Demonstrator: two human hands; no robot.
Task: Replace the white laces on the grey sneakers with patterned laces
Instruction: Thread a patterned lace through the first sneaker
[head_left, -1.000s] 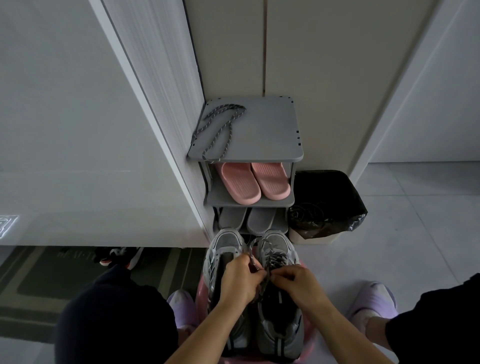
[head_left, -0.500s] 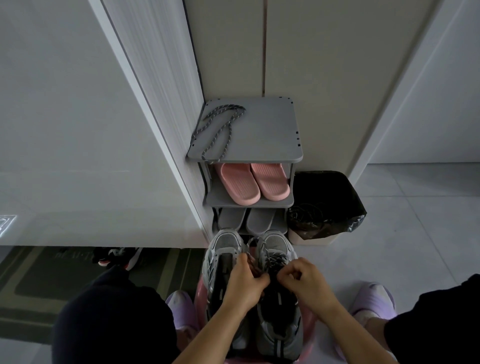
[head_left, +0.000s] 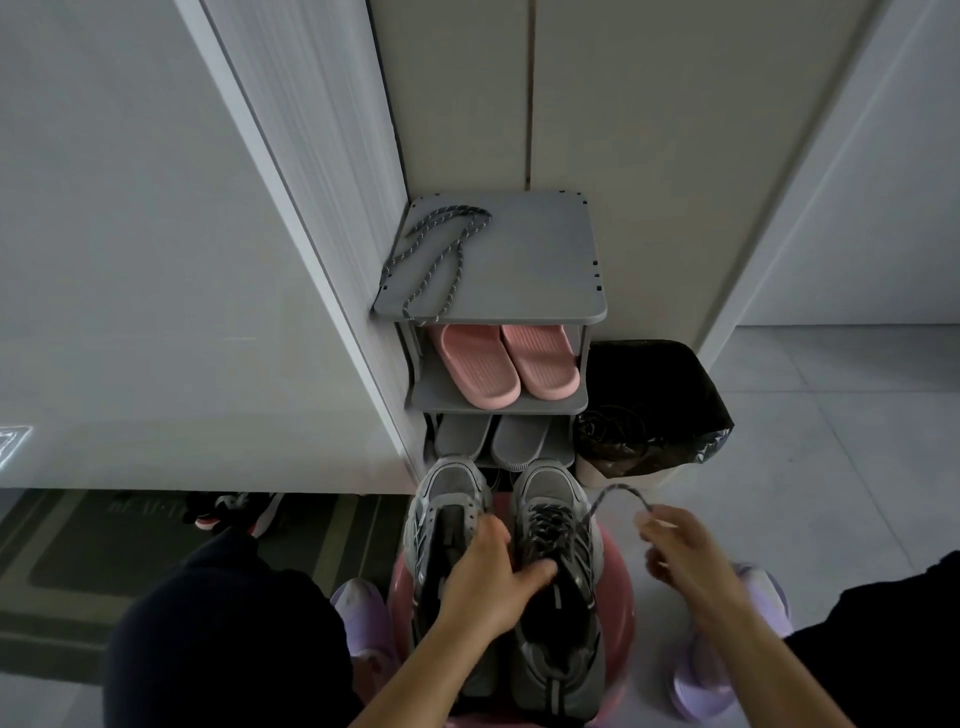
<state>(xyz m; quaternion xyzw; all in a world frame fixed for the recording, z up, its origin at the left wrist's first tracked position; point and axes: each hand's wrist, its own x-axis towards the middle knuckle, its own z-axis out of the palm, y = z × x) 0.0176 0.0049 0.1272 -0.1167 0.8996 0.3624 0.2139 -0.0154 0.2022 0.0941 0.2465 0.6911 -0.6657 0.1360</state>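
While the right hand draws slack out to the side, its grip pinches the free end of the patterned lace between thumb and fingertips. The lace arcs up and back to the upper eyelets of the right sneaker.

Left hand steadies that shoe: thumb across the tongue, fingers curled down into the gap between the pair, so the grip clamps the inner wall.

Both grey sneakers stand side by side, toes pointing away, on a pink round stool. Right sneaker shows patterned crossings over the tongue. Left sneaker shows a bare tongue, no lace of any kind. No white lace visible anywhere.

A second patterned lace lies looped on the top shelf of the grey shoe rack, well apart from the hands.

Judged step: snugging one run of lace on the right shoe, pair roughly half done.

To do it well:
- Pull along the line of the eyelet, not upward, or the shoe may tip off the stool.
- Let the thumb press the crossings flat so lower rows do not bunch.
- Match both free ends for length before the last eyelets.
- Avoid twisting the cord, so the pattern lies even.
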